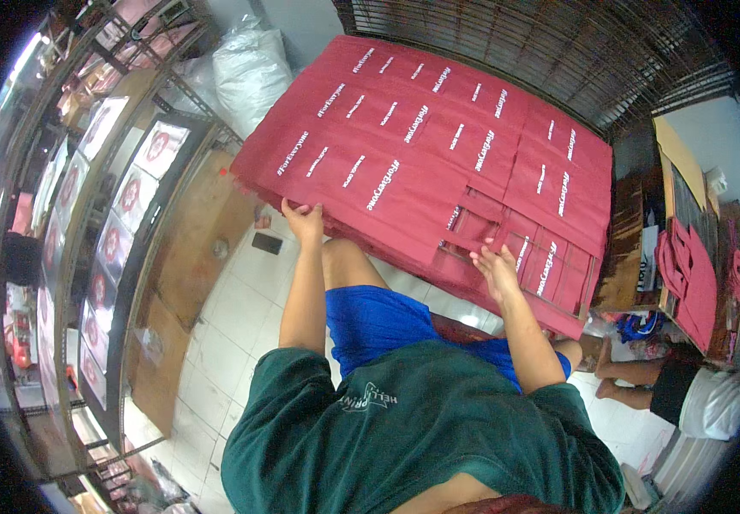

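Note:
A broad stack of dark red fabric sheets [353, 128] with white printed lettering spreads out in front of me, its near edge close to my knees. At the near left of that edge, my left hand [304, 221] grips the top sheet, fingers hooked over the border. My right hand [496, 267] is by a rectangular gap at the near right, where lower red layers [528, 257] show through slits. Its fingers are spread and look to hold nothing; whether the fingertips touch the fabric, I cannot tell.
Metal racks [117, 223] with several printed white sheets stand at the left. A wooden board [194, 248] leans beside them. White plastic sacks [250, 73] sit behind. A dark phone-like object [267, 243] lies on the tiled floor. Another person's bare legs [631, 377] show at the right, near hanging red pieces [687, 274].

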### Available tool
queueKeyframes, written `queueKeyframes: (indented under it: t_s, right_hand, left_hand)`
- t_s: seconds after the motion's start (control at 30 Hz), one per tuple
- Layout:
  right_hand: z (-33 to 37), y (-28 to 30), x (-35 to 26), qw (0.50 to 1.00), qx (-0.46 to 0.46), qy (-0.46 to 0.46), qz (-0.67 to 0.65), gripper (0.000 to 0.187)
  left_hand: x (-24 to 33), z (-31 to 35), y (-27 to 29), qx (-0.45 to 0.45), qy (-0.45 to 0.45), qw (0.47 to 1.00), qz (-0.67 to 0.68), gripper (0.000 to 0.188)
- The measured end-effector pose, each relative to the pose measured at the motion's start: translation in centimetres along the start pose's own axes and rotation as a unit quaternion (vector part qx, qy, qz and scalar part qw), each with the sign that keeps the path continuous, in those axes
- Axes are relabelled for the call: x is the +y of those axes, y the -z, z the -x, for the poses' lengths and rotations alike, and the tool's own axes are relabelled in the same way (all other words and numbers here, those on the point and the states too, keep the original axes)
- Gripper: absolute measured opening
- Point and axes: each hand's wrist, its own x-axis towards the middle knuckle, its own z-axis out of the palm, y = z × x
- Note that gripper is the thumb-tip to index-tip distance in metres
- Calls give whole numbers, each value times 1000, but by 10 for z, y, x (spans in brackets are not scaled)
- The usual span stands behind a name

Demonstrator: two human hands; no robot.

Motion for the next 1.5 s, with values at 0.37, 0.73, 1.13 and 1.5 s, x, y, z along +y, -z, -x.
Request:
queueKeyframes:
  t_s: [0.37, 0.73, 1.13, 1.5]
  right_hand:
    - [7, -1, -8, 1000, 20, -9, 11, 38]
    - [17, 24, -9, 970, 195, 133, 62, 60]
    - [30, 138, -67, 883, 351, 307, -43, 43]
    - [137, 255, -224, 576, 557, 583, 131, 61]
  left_hand:
    - [6, 9, 4, 0, 7, 999, 32, 98]
    - [65, 143, -1, -44, -122, 992, 3, 89]
    - [96, 200, 8, -95, -292, 939, -152, 73]
    - [96, 223, 4, -194, -374, 902, -94, 62]
